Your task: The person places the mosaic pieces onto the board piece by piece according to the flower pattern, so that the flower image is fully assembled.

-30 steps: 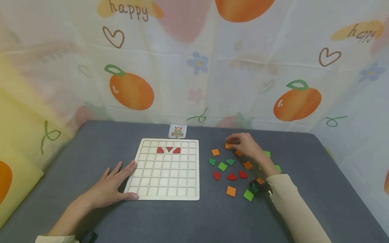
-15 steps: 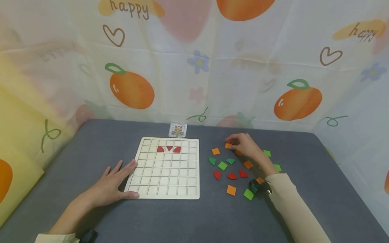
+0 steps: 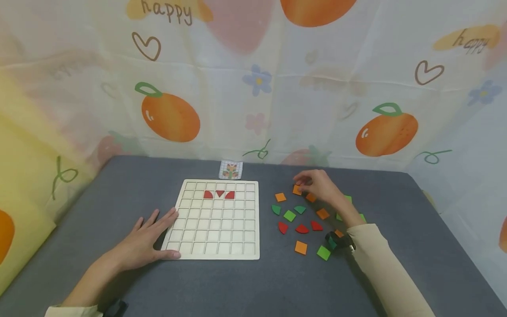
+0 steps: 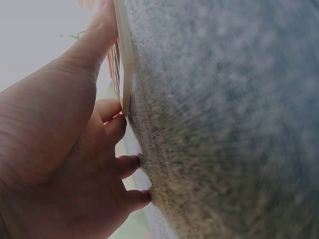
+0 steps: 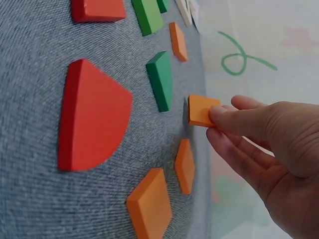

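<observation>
My right hand (image 3: 321, 187) pinches an orange square tile (image 5: 202, 110) between thumb and fingers at the far side of the loose pieces. In the right wrist view this tile is tipped up, with a shadow beside it. My left hand (image 3: 144, 242) lies with spread fingers along the left edge of a pale gridded board (image 3: 214, 257), thumb on its near left corner. In the board's second row sit a red quarter-circle (image 3: 207, 195), a red triangle (image 3: 219, 193) and another red quarter-circle (image 3: 230, 195).
Right of the board lie several loose pieces: orange squares such as the near tile (image 3: 301, 247), light green squares (image 3: 323, 252), dark green pieces (image 3: 299, 210) and red quarter-circles (image 3: 302, 229). A small patterned card (image 3: 231, 170) lies behind the board. A printed curtain hangs behind the table.
The right hand has shifted slightly, and more of the orange tile shows at its fingertips. The left hand and the board keep their places.
</observation>
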Available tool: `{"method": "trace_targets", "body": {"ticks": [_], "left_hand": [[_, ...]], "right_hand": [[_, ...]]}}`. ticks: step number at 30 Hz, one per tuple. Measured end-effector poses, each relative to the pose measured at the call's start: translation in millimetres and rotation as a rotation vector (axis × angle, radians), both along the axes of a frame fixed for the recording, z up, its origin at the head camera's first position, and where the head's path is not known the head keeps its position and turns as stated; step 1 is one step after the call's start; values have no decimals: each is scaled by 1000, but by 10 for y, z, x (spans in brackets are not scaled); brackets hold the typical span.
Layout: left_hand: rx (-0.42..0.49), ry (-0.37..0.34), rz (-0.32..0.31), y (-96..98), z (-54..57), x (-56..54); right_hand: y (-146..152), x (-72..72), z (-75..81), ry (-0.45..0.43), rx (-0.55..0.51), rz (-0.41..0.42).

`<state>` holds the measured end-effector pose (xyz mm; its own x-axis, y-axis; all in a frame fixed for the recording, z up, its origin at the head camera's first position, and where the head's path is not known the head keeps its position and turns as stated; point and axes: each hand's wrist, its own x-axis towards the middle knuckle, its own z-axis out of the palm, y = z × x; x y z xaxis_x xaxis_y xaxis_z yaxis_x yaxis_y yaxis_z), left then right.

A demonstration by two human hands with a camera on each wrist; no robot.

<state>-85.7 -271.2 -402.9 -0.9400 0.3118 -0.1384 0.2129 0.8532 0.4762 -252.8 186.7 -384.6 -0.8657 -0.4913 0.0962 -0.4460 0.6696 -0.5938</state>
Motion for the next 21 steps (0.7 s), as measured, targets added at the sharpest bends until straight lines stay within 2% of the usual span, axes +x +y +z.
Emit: {"method": "trace_targets", "body": {"ticks": [13,21], "left_hand": [[3,2,3,2,-7,4],[2,7,6,1,-15,17]], "right_hand": [[-212,21,30,18,-51,95],[-428,55,57,-14,-56,108]]}}
